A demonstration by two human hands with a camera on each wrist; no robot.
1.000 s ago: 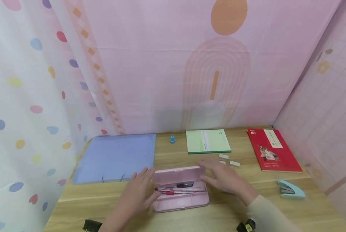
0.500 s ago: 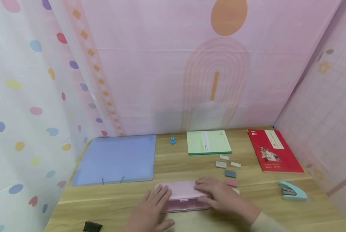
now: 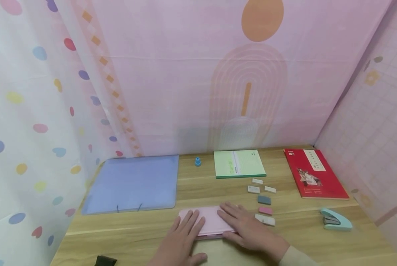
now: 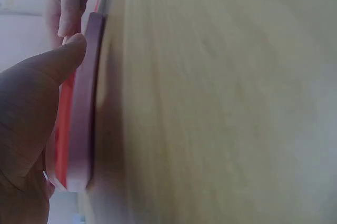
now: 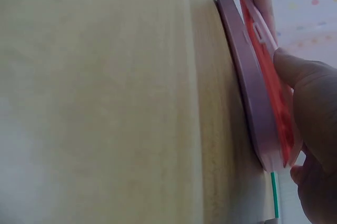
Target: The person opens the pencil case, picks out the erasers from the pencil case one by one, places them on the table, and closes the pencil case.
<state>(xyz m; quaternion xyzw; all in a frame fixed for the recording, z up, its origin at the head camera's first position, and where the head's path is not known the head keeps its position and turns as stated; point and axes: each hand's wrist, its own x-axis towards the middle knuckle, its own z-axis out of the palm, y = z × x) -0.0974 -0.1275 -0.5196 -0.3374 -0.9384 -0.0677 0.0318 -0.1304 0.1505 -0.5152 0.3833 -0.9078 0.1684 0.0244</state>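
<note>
A pink pencil case [image 3: 211, 218] lies on the wooden table in front of me, its lid lowered almost all the way. Both wrist views show a narrow gap between the lid [image 5: 267, 30] and the base [image 5: 251, 92]. On the left part of the lid rests my left hand [image 3: 182, 236], fingers extended, thumb out over the front side. My right hand [image 3: 248, 226] lies across the right part, fingers spread over the top and thumb near the front edge. The lid hides the pens inside.
Several erasers [image 3: 264, 200] lie right of the case. Behind are a blue folder [image 3: 135, 183], a small blue object [image 3: 197, 162] and a green notebook [image 3: 240, 163]. A red book [image 3: 315, 173] and mint stapler [image 3: 336, 219] sit at right, a black clip [image 3: 105, 261] at front left.
The pencil case stood open with pens showing; its lid has swung forward and down under both hands. My hands have moved from its sides onto the top.
</note>
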